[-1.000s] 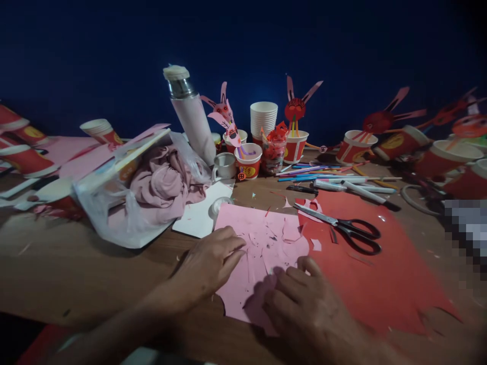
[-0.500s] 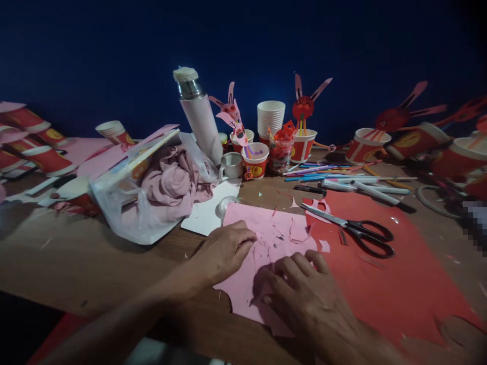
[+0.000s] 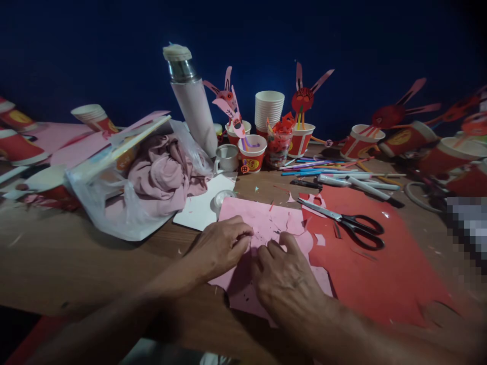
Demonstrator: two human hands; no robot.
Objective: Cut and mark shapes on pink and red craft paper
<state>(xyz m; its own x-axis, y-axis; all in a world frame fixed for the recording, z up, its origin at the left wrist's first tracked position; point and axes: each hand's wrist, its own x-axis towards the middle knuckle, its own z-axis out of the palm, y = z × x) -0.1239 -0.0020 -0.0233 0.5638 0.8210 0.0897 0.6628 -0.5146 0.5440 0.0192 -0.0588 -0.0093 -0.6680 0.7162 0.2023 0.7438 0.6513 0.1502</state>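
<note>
A pink paper sheet [image 3: 281, 223] with cut-out gaps and small scraps lies on the wooden table [image 3: 76, 268], overlapping a red paper sheet [image 3: 380, 279]. My left hand [image 3: 222, 246] rests on the pink sheet's left side, fingers curled and pinched at the paper. My right hand [image 3: 285, 279] sits beside it on the same sheet, fingers bent with the tips pressed to the paper close to the left fingertips. What lies under the fingertips is hidden.
Black-handled scissors [image 3: 346, 220] lie on the red sheet to the right. Behind are markers [image 3: 342, 177], a white flask [image 3: 188, 99], stacked white cups [image 3: 269, 109], red paper cups with paper rabbit figures [image 3: 302, 129], a tape roll [image 3: 222, 196] and a plastic bag with pink cloth [image 3: 152, 177].
My right hand slid up and left across the pink sheet until its fingertips met my left hand's. Its fingers went from spread flat to bent. My left hand stayed put.
</note>
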